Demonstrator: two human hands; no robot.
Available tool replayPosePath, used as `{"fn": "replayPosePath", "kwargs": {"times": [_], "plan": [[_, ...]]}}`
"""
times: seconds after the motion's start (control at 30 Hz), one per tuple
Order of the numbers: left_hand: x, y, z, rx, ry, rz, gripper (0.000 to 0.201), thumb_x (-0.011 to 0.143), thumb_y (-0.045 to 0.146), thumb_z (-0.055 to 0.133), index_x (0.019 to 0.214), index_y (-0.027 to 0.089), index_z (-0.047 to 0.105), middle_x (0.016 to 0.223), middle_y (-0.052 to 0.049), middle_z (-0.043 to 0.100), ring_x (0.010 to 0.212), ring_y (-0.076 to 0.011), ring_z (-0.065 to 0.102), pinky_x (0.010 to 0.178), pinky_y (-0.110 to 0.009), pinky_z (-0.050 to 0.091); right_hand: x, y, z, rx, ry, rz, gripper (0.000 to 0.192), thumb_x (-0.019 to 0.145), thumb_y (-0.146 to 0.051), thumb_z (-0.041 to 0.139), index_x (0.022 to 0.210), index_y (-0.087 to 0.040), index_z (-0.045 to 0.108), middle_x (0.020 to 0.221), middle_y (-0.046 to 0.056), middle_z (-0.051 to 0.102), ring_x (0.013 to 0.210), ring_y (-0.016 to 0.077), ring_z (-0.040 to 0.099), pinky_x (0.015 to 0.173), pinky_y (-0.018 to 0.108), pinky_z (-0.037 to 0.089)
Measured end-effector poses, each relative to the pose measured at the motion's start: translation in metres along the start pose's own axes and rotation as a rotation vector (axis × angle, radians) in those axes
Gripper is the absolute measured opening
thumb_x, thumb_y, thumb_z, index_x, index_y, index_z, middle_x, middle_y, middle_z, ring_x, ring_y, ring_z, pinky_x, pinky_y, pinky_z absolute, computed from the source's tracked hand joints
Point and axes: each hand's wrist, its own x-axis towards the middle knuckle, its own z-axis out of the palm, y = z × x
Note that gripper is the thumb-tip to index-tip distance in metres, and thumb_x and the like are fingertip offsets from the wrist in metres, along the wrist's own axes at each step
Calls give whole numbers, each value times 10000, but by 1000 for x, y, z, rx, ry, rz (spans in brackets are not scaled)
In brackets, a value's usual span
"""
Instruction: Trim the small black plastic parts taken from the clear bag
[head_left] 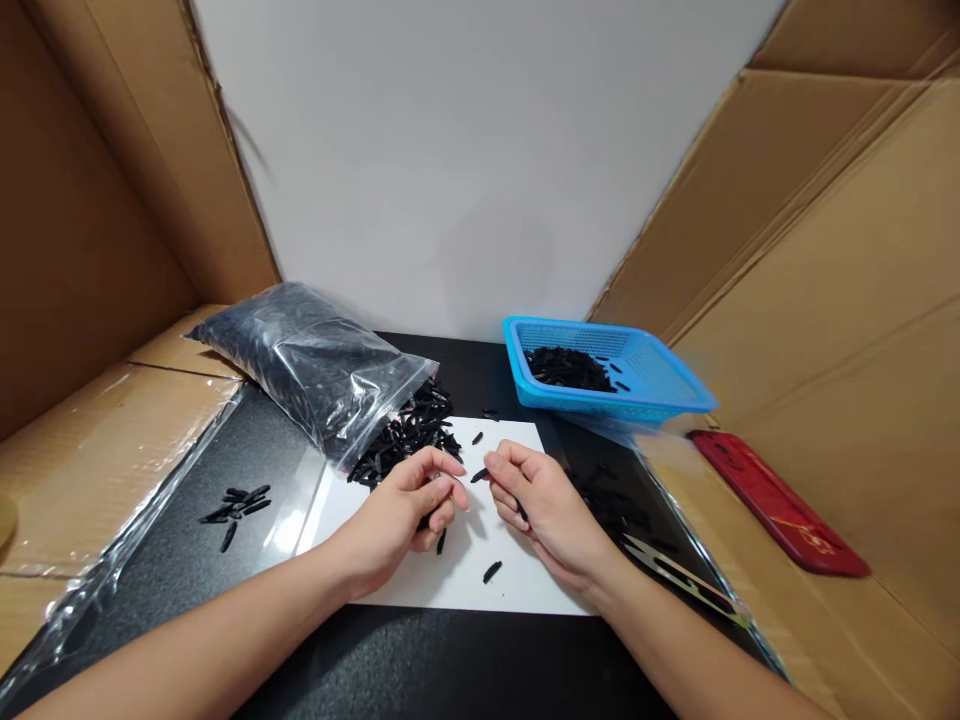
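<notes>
We pinch one small black piece (480,474) between right hand (544,510) fingertips, over the white sheet (480,585) | long axis about 8–2 o'clock, tip toward left hand (409,510), fingers curled round more pieces | open bag (315,365) spills at 11 o'clock, blue basket (660,385) at 2 o'clock, within reach

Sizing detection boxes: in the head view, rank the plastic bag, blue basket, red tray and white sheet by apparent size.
1. white sheet, partly hidden by both hands
2. plastic bag
3. blue basket, close to the bag; unsure
4. red tray
</notes>
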Motion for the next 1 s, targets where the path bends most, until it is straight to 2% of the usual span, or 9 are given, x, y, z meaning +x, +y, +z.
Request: {"fn": "replayPosePath", "kwargs": {"times": [0.1, 0.17, 0.27, 0.33, 0.47, 0.6, 0.7, 0.8, 1.0], "plan": [[1, 3, -5, 32, 8, 1, 136, 857, 295, 604, 903, 181, 547, 632, 52, 524, 430, -38, 266, 375, -158, 139, 15, -18, -15, -339, 79, -177, 409, 826, -555, 620, 650, -215, 474, 475, -84, 390, 394, 74, 297, 396, 210, 248], [2, 5, -10, 73, -15, -24, 204, 893, 397, 573, 895, 194, 554, 515, 95, 410, 383, -37, 163, 365, -174, 89, 34, -42, -34, -707, 288, -433, 353, 866, -505, 555, 672, -210, 546, 510, -42, 474, 457, 120, 411, 462, 243, 348], [3, 8, -16, 94, -27, -12, 289, 883, 465, 574, 791, 194, 540, 462, 110, 312, 380, -41, 119, 364, -192, 66, 72, -81, -69, -815, 490, -557, 265, 855, -417, 568, 686, -212, 561, 669, 21, 610, 672, 184, 538, 638, 291, 419], [3, 11, -18, 92, -18, -1, 358, 880, 493, 557, 697, 192, 494, 457, 109, 267, 396, -45, 103, 375, -198, 64, 95, -101, -91, -873, 504, -545, 242, 813, -362, 616, 627, -216, 562, 628, 16, 614, 669, 191, 545, 669, 307, 421], [1, 18, -18, 99, -7, 17, 362, 883, 414, 527, 624, 182, 427, 523, 85, 301, 430, -42, 144, 407, -192, 93, 109, -115, -113, -957, 385, -471, 237, 723, -322, 708, 540, -220, 596, 569, 9, 640, 620, 194, 571, 660, 315, 434], [1, 24, -18, 56, 7, -24, 106, 821, 203, 503, 721, 168, 497, 610, 56, 394, 447, -44, 268, 415, -180, 118, 68, -97, -99, -961, 297, -505, 193, 846, -344, 593, 741, -218, 694, 744, 50, 705, 737, 219, 611, 730, 348, 456], [2, 25, -18, 37, 15, -27, 48, 791, 128, 531, 826, 157, 546, 663, 31, 477, 508, -59, 391, 437, -166, 189, 16, -64, -69, -955, 10, -454, 124, 803, -334, 673, 768, -230, 730, 770, 27, 716, 719, 210, 636, 698, 328, 489], [3, 23, -18, 49, 14, -21, 80, 840, 190, 583, 884, 125, 601, 669, 20, 520, 495, -46, 360, 452, -162, 199, -25, -28, -41, -946, -377, -336, 48, 747, -250, 763, 779, -229, 734, 793, 15, 691, 731, 186, 629, 681, 283, 483], [6, 18, -20, 101, 8, 41, 185, 799, 219, 699, 943, 116, 644, 768, -51, 694, 490, -37, 372, 538, -184, 314, -39, 1, -23, -959, -329, -228, 173, 760, -40, 674, 800, -203, 632, 818, 5, 574, 761, 170, 528, 709, 280, 398]]}}
